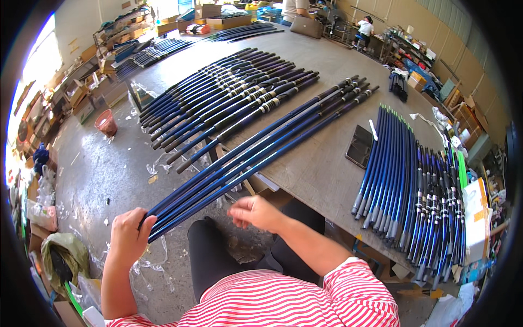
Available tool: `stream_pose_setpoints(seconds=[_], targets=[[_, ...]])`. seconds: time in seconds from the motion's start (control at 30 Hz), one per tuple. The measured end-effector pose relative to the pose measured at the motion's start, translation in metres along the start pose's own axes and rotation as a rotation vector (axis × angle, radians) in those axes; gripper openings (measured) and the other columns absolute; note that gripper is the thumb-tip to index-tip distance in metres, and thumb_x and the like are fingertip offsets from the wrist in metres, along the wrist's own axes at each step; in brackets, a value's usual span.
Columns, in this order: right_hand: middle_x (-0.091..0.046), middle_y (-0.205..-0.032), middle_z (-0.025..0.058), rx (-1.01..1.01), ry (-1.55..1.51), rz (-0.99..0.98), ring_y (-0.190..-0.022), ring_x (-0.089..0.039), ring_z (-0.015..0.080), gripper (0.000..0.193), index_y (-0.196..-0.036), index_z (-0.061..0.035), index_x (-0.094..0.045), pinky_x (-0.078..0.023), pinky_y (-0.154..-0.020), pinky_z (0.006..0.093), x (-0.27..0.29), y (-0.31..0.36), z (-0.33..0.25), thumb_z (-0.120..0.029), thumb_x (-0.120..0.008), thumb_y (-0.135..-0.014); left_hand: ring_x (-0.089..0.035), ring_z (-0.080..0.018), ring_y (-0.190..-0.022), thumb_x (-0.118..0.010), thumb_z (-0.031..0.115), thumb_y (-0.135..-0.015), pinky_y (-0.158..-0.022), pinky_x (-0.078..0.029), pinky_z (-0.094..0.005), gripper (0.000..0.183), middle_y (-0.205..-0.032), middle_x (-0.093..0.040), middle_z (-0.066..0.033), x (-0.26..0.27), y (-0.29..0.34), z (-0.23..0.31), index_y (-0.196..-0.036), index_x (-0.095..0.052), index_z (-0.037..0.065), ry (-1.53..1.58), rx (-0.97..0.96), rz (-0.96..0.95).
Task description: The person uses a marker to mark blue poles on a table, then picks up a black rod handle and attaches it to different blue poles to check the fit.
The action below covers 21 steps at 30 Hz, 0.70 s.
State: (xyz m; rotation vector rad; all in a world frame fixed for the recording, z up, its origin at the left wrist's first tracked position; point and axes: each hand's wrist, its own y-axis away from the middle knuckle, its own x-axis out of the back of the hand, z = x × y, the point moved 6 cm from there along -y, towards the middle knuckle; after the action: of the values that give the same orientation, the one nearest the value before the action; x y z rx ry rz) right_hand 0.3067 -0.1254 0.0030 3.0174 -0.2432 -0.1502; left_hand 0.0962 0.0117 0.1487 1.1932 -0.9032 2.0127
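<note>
Several long blue fishing rods [256, 139] slant from the table toward my lap, their dark handle ends resting on the tabletop. Around their near ends my left hand [128, 229] is closed. Just below the rods, over my lap, my right hand [252, 212] is curled with fingertips together, apart from them; whatever it may hold is hidden or too small to name. Beyond lies a wide row of dark rods [229, 101] with black grips and pale rings. To the right are blue rod sections [384, 169] with green tips, beside more blue rods with reel seats [436, 201].
A dark phone [359, 146] and a white pen-like stick [373, 130] lie on the grey table [305, 174]. A red bucket [106, 123] stands on the littered floor at left. Two people are in the background, one seated [364, 30]. Boxes line the walls.
</note>
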Motion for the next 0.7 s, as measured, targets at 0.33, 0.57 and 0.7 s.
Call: stream_pose_setpoints(seconds=[0.33,0.57,0.7], targets=[[-0.055,-0.105,0.0223,0.199,-0.613,1.027,-0.087,-0.059,0.0283,0.073,-0.133,0.0056,-0.022,-0.05,-0.074,0.0392,0.166,0.03,-0.09,-0.037,-0.056,-0.085,-0.05,-0.0303,-0.059,-0.061,0.021,-0.078,-0.055,-0.037,-0.039,0.024,-0.061,-0.051,-0.013,-0.01,0.075,-0.022,-0.063,-0.054,0.003,0.026,0.082,0.03],[-0.054,-0.076,0.0151,0.436,-0.936,1.005,-0.064,-0.058,0.025,0.039,-0.103,-0.0005,-0.041,-0.052,-0.062,0.0379,0.23,0.028,-0.104,-0.037,-0.048,-0.09,-0.052,-0.0304,-0.063,-0.063,0.025,-0.079,-0.059,-0.04,-0.0392,0.023,-0.072,-0.054,-0.0108,-0.026,0.142,-0.05,-0.086,-0.057,0.004,-0.013,-0.197,0.28],[-0.041,-0.062,0.0025,0.512,-1.073,0.86,-0.048,-0.038,0.0107,0.035,-0.094,-0.0072,-0.045,-0.034,-0.045,0.0247,0.23,0.036,-0.102,-0.041,-0.036,-0.094,-0.05,-0.0317,-0.064,-0.054,0.024,-0.086,-0.058,-0.038,-0.0424,0.025,-0.071,-0.051,-0.0141,-0.06,0.16,-0.046,-0.086,-0.055,0.0,-0.08,-0.072,0.206]])
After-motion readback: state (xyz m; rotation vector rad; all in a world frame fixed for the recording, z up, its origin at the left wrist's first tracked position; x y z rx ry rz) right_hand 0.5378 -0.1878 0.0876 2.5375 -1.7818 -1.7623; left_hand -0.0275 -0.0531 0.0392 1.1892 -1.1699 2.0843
